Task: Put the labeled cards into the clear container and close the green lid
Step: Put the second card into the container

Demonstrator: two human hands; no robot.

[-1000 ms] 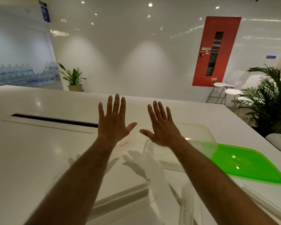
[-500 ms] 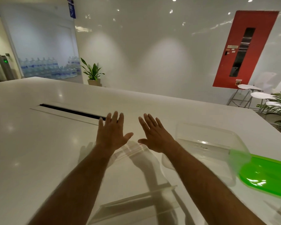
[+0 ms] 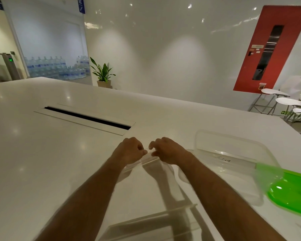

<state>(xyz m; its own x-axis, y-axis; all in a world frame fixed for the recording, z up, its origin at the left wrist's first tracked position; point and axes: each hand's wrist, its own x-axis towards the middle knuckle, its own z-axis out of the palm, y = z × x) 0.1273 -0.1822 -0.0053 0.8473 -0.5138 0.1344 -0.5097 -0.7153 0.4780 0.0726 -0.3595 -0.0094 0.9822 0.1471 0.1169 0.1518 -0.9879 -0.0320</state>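
Observation:
My left hand (image 3: 129, 151) and my right hand (image 3: 167, 150) are both pinched on the far edge of a clear labeled card (image 3: 149, 160) lying on the white table (image 3: 42, 153). To the right stands the clear container (image 3: 233, 153), open, with a card bearing handwriting (image 3: 223, 160) inside it. The green lid (image 3: 294, 193) lies flat on the table just right of the container. Another clear card (image 3: 151, 223) rests near the front edge between my forearms.
A long black cable slot (image 3: 87, 118) cuts the table behind my hands. A potted plant (image 3: 102, 73) and stacked water bottles (image 3: 56, 68) stand past the far edge. White stools (image 3: 274, 100) and a palm sit at the right.
Both hands have dropped from spread and raised to the table surface, and their fingers have closed on the clear card's edge. The camera view has shifted left and down.

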